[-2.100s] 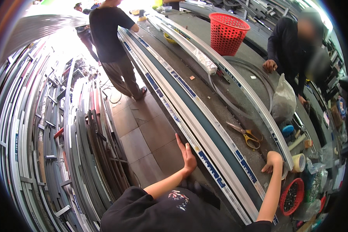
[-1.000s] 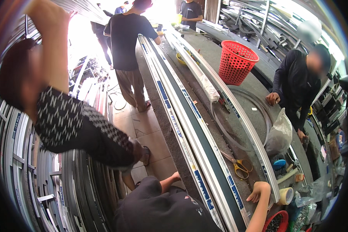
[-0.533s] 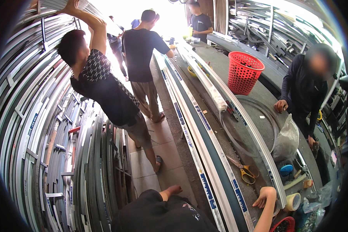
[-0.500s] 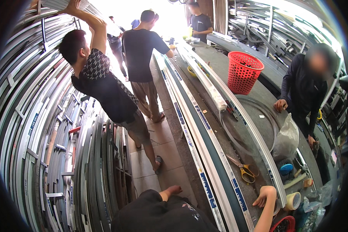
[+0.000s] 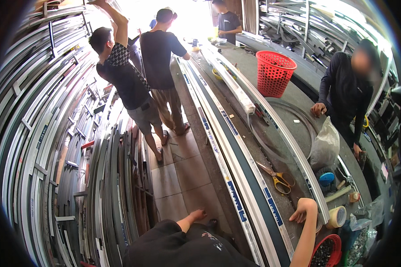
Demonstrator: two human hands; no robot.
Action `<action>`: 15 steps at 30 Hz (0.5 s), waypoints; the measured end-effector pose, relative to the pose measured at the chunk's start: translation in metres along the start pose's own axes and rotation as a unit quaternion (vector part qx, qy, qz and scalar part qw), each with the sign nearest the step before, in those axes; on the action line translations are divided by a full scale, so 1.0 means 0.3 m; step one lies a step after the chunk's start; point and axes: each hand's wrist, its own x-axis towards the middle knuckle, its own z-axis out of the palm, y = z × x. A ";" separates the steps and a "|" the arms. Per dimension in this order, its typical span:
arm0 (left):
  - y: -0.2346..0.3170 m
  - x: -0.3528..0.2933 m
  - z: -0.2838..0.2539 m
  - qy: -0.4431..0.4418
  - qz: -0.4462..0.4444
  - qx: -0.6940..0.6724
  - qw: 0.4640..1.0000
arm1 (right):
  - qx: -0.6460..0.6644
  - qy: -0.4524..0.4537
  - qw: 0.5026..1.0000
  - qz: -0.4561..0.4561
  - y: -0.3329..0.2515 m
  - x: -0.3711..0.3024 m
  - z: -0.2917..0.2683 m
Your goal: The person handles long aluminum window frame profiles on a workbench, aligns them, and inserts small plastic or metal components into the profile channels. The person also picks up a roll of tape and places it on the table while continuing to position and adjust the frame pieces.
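Main hazard: a sideways swing of the right forearm could tip the red bowl (image 5: 337, 251) just right of it and scatter its small parts; contact cannot be confirmed. A careless forward reach from the right hand (image 5: 304, 211) could meet the scissors (image 5: 280, 182), which lie just beyond it, blades pointing away. The strips (image 5: 259, 240), lengthwise between the two hands, could shift if leaned on; no clamp is visible on the part near the hands. The right arm is extended with the wrist sharply bent, fingers drooping loosely and apart, gripping nothing visible, just left of the end of the rail (image 5: 295, 151); whether the fingertips touch the bench is unclear. The left hand (image 5: 198, 215) is low, left of the strips and apart from them, fingers curled; its grip cannot be determined.
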 end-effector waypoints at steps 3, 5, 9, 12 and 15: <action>-0.042 -0.024 0.053 -0.113 0.137 0.104 0.979 | 0.011 0.012 1.000 -0.018 0.002 -0.009 0.007; -0.073 -0.031 0.086 -0.184 0.087 0.064 0.977 | -0.001 0.023 1.000 -0.020 0.003 -0.014 0.010; -0.102 -0.038 0.120 -0.130 0.053 -0.009 0.990 | 0.018 0.034 0.999 -0.030 0.006 -0.025 0.015; -0.095 -0.040 0.122 -0.144 0.020 0.032 0.989 | 0.025 0.033 0.999 -0.036 0.007 -0.028 0.017; -0.088 -0.039 0.120 -0.149 0.054 0.057 0.986 | 0.018 0.031 0.999 -0.033 0.004 -0.023 0.015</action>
